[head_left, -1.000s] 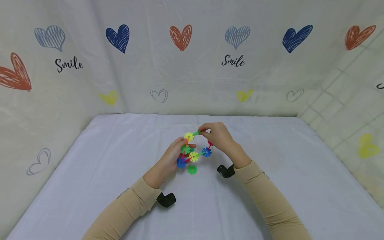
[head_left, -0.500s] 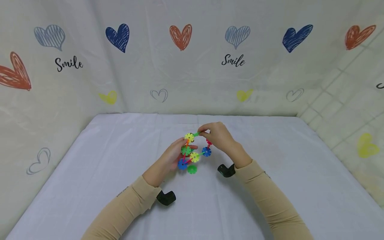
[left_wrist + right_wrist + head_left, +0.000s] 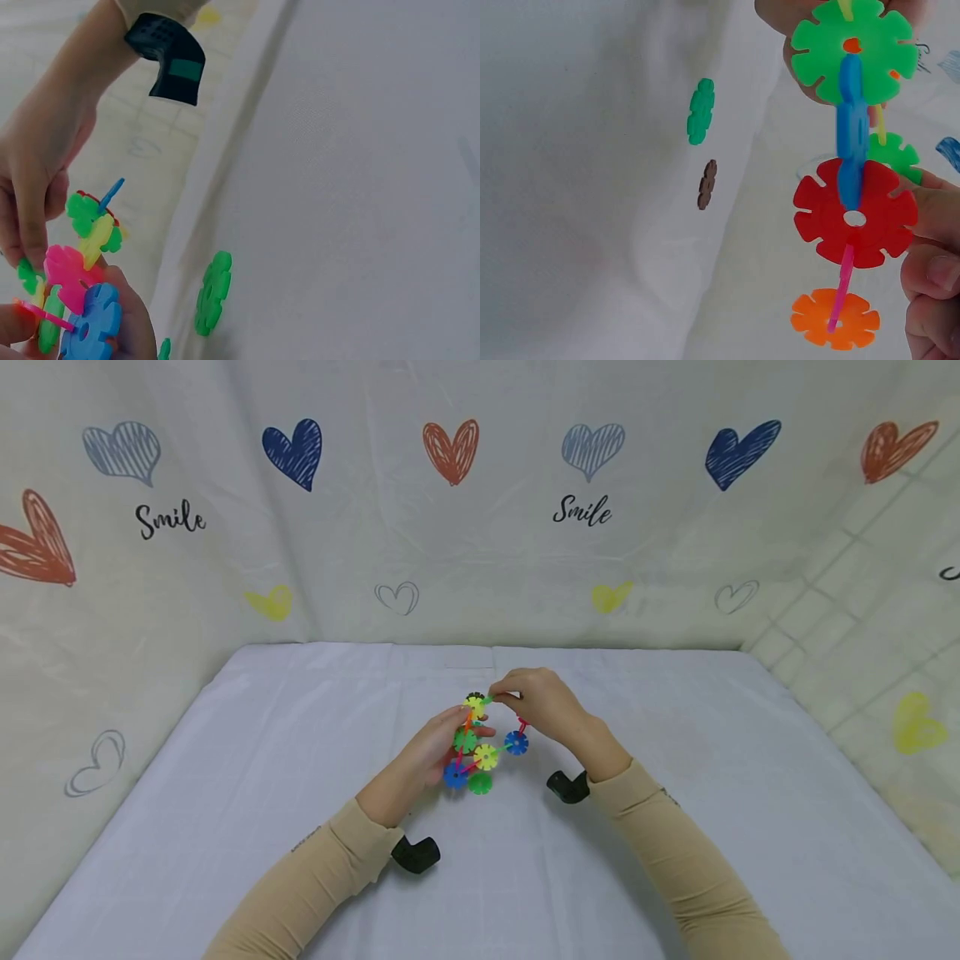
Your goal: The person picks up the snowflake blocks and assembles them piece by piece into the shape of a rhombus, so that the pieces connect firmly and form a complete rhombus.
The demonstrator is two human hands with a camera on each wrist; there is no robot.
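My left hand (image 3: 427,750) holds a looped chain of slotted plastic flower discs above the table. Along it are a yellow disc (image 3: 475,706) at the top, a green one (image 3: 465,741), a blue one (image 3: 455,775) and another yellow one (image 3: 486,757). Thumb and forefinger of my right hand (image 3: 546,706) pinch a green disc (image 3: 488,699) at the yellow disc's edge; whether its slot is seated I cannot tell. Below the right hand hangs a blue disc (image 3: 516,742). The right wrist view shows a red disc (image 3: 855,214) and an orange disc (image 3: 836,321) linked into the chain.
A loose green disc (image 3: 481,783) lies on the white-covered table (image 3: 480,893) just below the chain. In the right wrist view a teal-green disc (image 3: 700,112) and a brown disc (image 3: 707,184) lie on the cloth. A printed curtain (image 3: 517,552) stands behind.
My right hand has shifted slightly left, bringing the pinched green disc closer to the yellow one. The chain in my left hand has sunk a little. The loose green disc stays put.
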